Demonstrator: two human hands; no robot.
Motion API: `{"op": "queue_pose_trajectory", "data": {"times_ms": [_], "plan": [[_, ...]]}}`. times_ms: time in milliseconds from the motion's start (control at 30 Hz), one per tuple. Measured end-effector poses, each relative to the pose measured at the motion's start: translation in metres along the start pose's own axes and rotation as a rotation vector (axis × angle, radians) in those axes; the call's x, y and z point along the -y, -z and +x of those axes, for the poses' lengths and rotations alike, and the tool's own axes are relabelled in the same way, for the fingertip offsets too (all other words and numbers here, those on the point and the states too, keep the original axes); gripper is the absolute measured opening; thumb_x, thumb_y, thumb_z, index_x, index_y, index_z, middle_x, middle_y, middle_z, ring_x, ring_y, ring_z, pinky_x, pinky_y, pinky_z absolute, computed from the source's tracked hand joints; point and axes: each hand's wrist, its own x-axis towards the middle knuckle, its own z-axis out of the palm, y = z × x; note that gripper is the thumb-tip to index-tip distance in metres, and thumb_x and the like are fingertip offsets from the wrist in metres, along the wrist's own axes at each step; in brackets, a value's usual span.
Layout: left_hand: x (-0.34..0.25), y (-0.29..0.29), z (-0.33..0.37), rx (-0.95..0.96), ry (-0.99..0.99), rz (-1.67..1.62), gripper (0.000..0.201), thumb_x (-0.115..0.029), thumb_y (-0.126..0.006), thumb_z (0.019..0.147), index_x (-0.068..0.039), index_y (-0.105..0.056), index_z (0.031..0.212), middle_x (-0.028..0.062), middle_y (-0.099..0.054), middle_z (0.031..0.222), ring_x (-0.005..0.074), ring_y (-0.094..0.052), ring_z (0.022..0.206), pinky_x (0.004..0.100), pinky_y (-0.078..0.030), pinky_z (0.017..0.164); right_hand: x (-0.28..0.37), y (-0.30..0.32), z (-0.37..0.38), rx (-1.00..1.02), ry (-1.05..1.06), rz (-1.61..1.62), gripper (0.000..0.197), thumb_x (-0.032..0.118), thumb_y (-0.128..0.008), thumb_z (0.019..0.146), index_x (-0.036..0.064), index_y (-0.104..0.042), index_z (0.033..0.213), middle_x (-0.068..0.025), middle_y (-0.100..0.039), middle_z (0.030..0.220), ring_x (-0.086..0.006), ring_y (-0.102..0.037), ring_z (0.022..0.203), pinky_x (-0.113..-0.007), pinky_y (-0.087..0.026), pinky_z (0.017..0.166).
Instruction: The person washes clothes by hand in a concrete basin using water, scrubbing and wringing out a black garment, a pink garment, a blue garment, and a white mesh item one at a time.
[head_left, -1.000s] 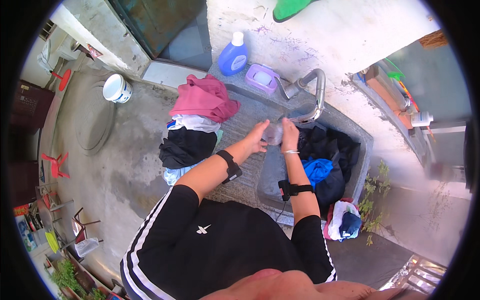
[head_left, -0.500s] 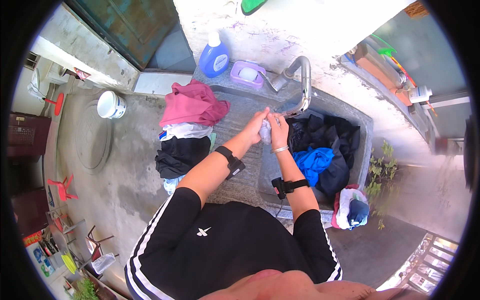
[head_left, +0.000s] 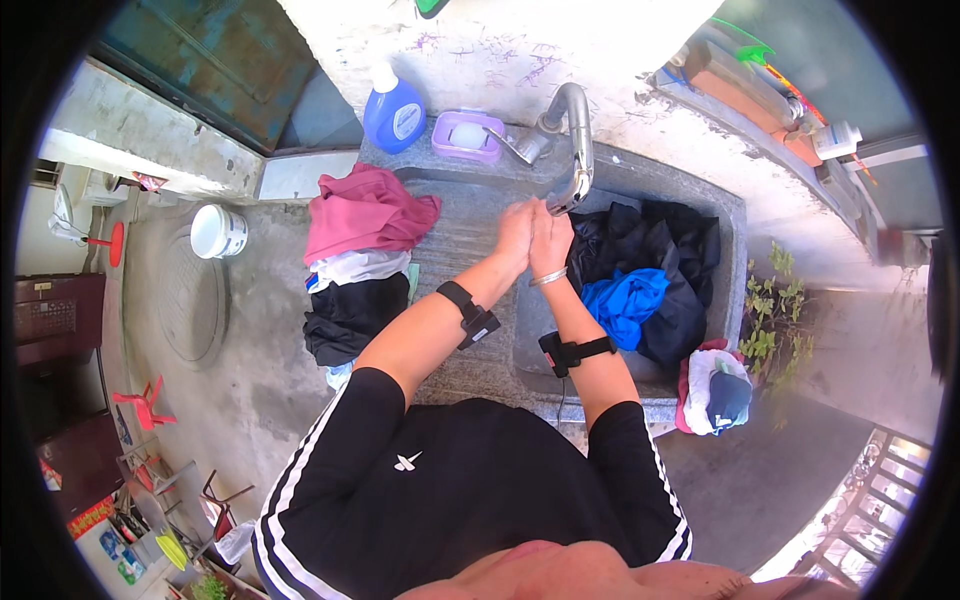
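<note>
My left hand (head_left: 514, 236) and my right hand (head_left: 549, 243) press together, closed, just below the spout of the metal faucet (head_left: 580, 140). Their fingers overlap and hide the small pale grey cloth that showed between them a moment before. Under and beside my hands lies the grey stone sink (head_left: 520, 330). Its basin, right of my right hand, holds black clothes (head_left: 650, 245) and a bright blue garment (head_left: 628, 305). On the washboard side, left of my hands, a pink garment (head_left: 365, 215) lies on a white one and a black one (head_left: 355, 315).
A blue detergent bottle (head_left: 394, 118) and a purple soap dish (head_left: 468, 136) with white soap stand behind the sink. More clothes (head_left: 716, 390) hang over its front right corner. A white bucket (head_left: 218, 232) stands on the floor at left. Plants (head_left: 778, 310) grow at right.
My hands have closed together, covering the pale cloth that showed between them. The view has shifted slightly, so the faucet and bottle appear further left.
</note>
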Motion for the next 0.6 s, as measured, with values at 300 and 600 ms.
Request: {"op": "queue_pose_trajectory", "data": {"times_ms": [300, 600], "plan": [[-0.019, -0.008, -0.005, -0.106, -0.597, 1.263, 0.021, -0.025, -0.047, 0.083, -0.005, -0.052, 0.079, 0.0157, -0.055, 0.073, 0.035, -0.056, 0.07, 0.0448, -0.043, 0.061, -0.026, -0.007, 0.027, -0.094, -0.908, 1.128, 0.018, 0.016, -0.05, 0.081, 0.0005, -0.055, 0.073, -0.0037, -0.055, 0.068, -0.0133, -0.052, 0.062, -0.029, -0.041, 0.053], [-0.035, -0.012, 0.006, 0.036, -0.445, 1.701, 0.028, -0.029, -0.055, 0.074, -0.009, -0.052, 0.093, 0.0141, -0.056, 0.09, 0.0317, -0.053, 0.089, 0.044, -0.045, 0.066, 0.004, -0.003, -0.017, 0.044, -0.178, -0.085, 0.054, 0.037, -0.062, 0.075, -0.0036, -0.048, 0.109, -0.0235, -0.057, 0.099, -0.0357, -0.056, 0.085, -0.038, -0.043, 0.081]]}}
